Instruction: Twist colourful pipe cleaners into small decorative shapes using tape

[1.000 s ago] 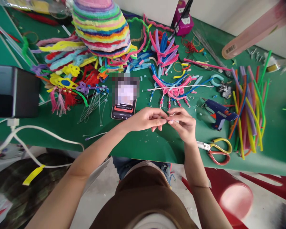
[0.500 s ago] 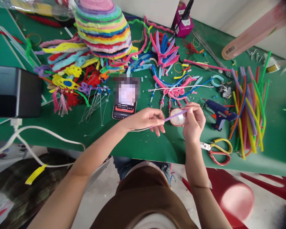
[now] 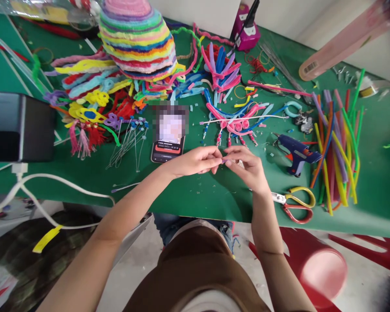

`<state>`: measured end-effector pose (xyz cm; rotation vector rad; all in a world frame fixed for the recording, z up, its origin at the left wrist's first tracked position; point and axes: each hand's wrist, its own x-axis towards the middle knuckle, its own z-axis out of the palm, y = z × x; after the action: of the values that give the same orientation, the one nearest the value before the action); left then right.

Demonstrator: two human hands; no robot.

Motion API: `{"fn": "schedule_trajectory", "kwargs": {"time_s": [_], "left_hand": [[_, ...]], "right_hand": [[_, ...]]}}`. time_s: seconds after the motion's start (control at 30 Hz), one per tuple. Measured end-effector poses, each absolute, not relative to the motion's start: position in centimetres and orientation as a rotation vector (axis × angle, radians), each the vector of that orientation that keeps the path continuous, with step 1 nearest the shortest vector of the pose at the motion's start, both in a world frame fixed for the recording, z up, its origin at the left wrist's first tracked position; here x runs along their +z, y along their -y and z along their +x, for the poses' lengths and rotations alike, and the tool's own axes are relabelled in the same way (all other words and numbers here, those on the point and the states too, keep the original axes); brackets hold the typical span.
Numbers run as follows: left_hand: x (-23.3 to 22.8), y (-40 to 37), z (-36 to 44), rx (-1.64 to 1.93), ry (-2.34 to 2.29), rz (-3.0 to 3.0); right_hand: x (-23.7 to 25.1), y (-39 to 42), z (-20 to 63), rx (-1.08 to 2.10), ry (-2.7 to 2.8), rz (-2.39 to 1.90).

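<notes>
Purple strip point(image 3: 224, 160): short bit showing btwn the two hands, over the front part of the desk point(image 3: 182, 199), approx. centre.
L hand point(image 3: 199, 161): fingers curled in, thumb + index pinching the strip's left side.
R hand point(image 3: 251, 171): fingers bent, thumb + index tips pinching it from the right; pale round thing point(image 3: 236, 163) partly hidden under them.
Hidden: rest of strip is behind the fingers; can't tell full length, or if it joins the pale cord point(image 3: 130, 186) showing left of the L forearm point(image 3: 139, 200).
Weight: v. light by the look of it, a fingertip load.
Feel: prob. thin, bendy, fairly smooth; may roll or slip in a loose pinch, may crease in a hard one.
Grip pts: both ends, thumb + index, light pressure, middle left bare.
Nearby, L: phone point(image 3: 167, 149), just beyond L wrist.
Nearby, far side: pink-and-blue beaded piece point(image 3: 240, 126), strands toward the hands.
Nearby, R: glue gun point(image 3: 297, 152) and scissors point(image 3: 299, 204), both apart from R hand.
</notes>
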<state>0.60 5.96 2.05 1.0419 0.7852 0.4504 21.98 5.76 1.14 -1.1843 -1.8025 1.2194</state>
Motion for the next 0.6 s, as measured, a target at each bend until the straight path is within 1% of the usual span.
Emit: {"fn": "schedule_trajectory", "kwargs": {"time_s": [0.03,0.1,0.2,0.27,0.37,0.6], "left_hand": [[2.1,-6.0,0.7,0.452,-0.816,1.057],[2.2,-6.0,0.8,0.448,-0.85,1.086],[2.3,-6.1,0.8,0.436,-0.85,1.091],[2.3,-6.1,0.9,0.433,-0.849,1.082],[2.3,-6.1,0.9,0.422,-0.842,1.076],[2.1,-6.0,1.0,0.41,-0.814,1.084]], "right_hand": [[1.4,-5.7,22.0,1.19,1.864,-1.216],[1.8,-5.6,22.3,1.032,1.944,-1.368],[2.1,-5.7,23.1,0.66,2.076,-1.701],[2.0,-5.7,23.5,0.471,2.163,-1.865],[1.6,-5.7,23.7,0.393,2.25,-1.956],[1.6,-5.5,23.0,0.311,2.308,-1.978]]}}
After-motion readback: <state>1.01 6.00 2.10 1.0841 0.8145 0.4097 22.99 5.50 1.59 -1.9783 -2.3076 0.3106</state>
